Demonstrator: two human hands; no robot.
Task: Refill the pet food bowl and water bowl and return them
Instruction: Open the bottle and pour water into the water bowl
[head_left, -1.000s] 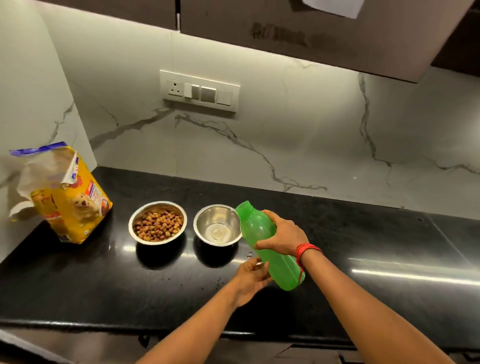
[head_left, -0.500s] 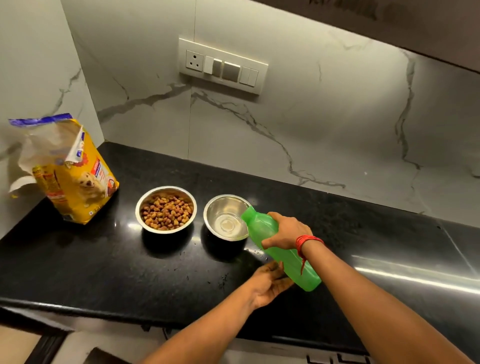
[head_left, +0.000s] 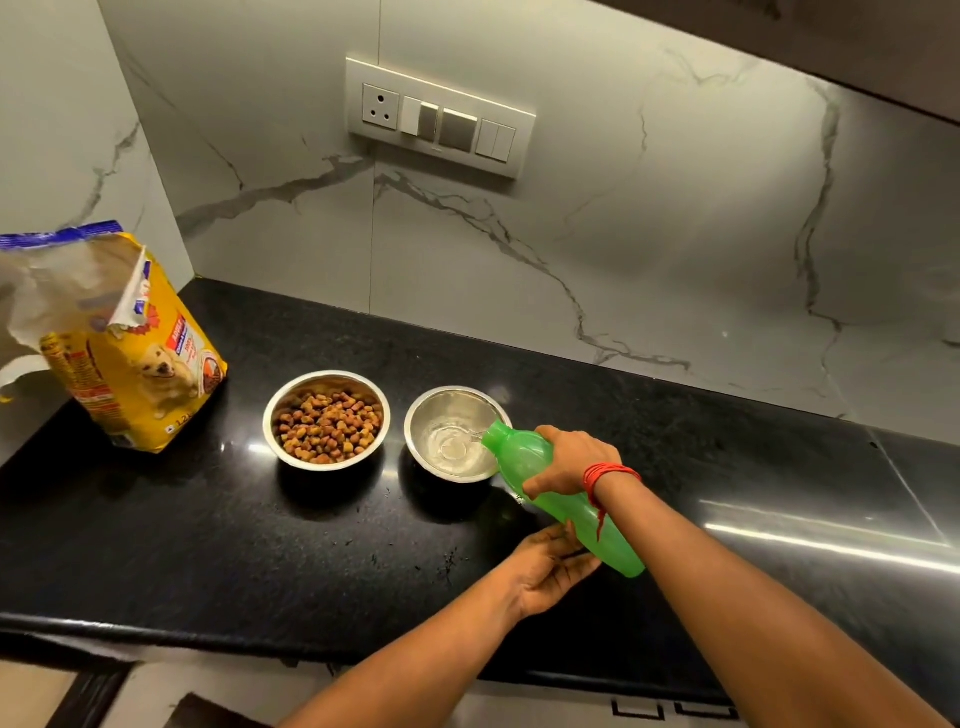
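Note:
Two steel bowls stand side by side on the black counter (head_left: 208, 545). The left bowl (head_left: 326, 420) is full of brown kibble. The right bowl (head_left: 453, 434) holds a little water, and a thin stream runs into it from the mouth of a green plastic bottle (head_left: 524, 457). My right hand (head_left: 571, 460) grips the bottle's upper body and tilts its mouth down over the bowl's right rim. My left hand (head_left: 550, 569) is under the bottle's lower end, palm up, fingers touching it. Whether the left hand holds a cap is hidden.
An open yellow pet food bag (head_left: 119, 343) stands at the far left of the counter by the side wall. A marble backsplash with a switch panel (head_left: 441, 117) rises behind. The counter's front edge (head_left: 260, 631) runs below my arms.
The bottle has tipped further down and its mouth has moved left over the water bowl's rim; water now runs into the bowl. My left hand stays under the bottle's base.

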